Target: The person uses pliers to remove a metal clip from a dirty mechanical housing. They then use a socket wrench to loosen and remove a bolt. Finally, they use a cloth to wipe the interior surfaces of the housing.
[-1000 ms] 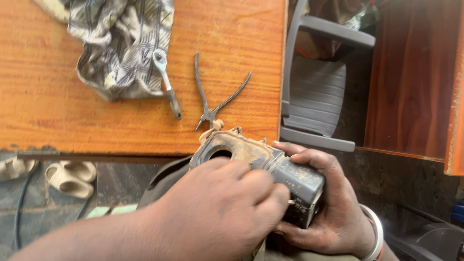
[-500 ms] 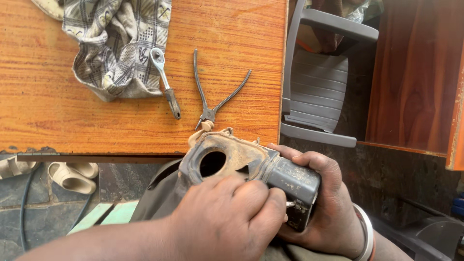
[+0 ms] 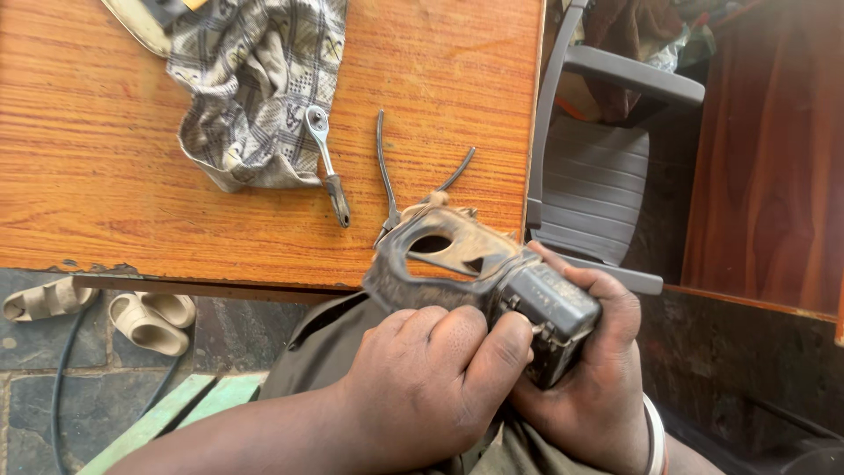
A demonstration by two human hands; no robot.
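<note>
Looking down, we saw an orange wooden table (image 3: 132, 176) filling the upper left, its near edge chipped. On it, toward 11 o'clock from our hands, lay a crumpled patterned cloth (image 3: 255, 79), with a small ratchet wrench (image 3: 327, 163) resting partly on its lower edge. Just right of the wrench lay a pair of pliers (image 3: 387, 189), handles spread and pointing to 12 o'clock, jaws hidden behind the part we held. At 1 o'clock stood a grey plastic chair (image 3: 598, 167) with dark cloth heaped on its seat, and beyond it a reddish wooden panel (image 3: 774, 149). Below the table at 9 o'clock, pale sandals (image 3: 145, 318) sat on a dark stone floor (image 3: 35, 352) beside a black cable (image 3: 61, 387).

We held a dusty grey housing (image 3: 466, 264) with an oval opening over our lap, its far end overlapping the table's near edge. Our right hand (image 3: 598, 369) was curled around its boxy end from beneath. Our left hand (image 3: 440, 378) was closed over the near side, thumb and fingers pressed against the box, perhaps pinching something small we could not make out.
</note>
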